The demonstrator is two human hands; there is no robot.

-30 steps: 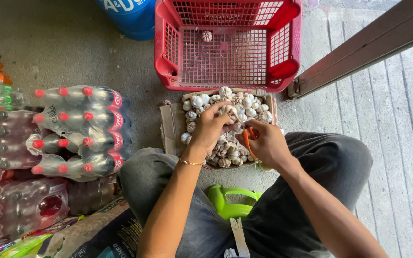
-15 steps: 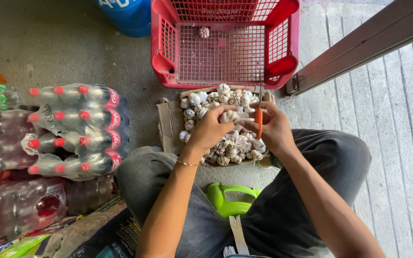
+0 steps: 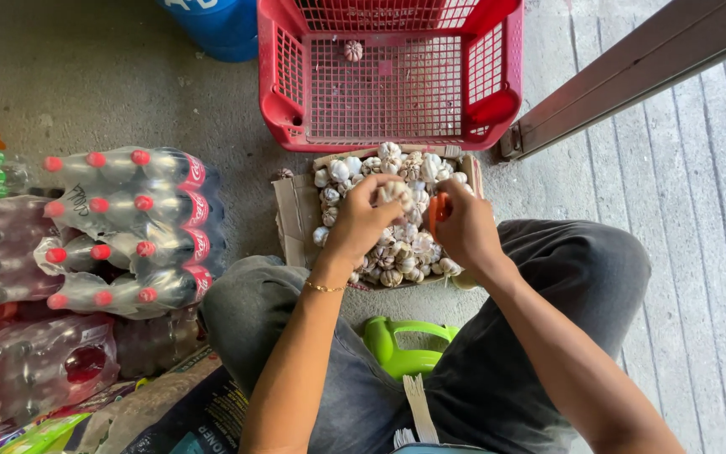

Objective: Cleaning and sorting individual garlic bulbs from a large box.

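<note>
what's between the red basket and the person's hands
In the head view, the far end of the cardboard box heaped with garlic bulbs lies between the red basket and the left hand and right hand.

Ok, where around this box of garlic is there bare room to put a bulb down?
The red basket is nearly bare, with one garlic bulb near its far wall. Bare concrete floor lies between the bottle packs and the cardboard box. The box itself is crowded with garlic, under the left hand and right hand.
</note>
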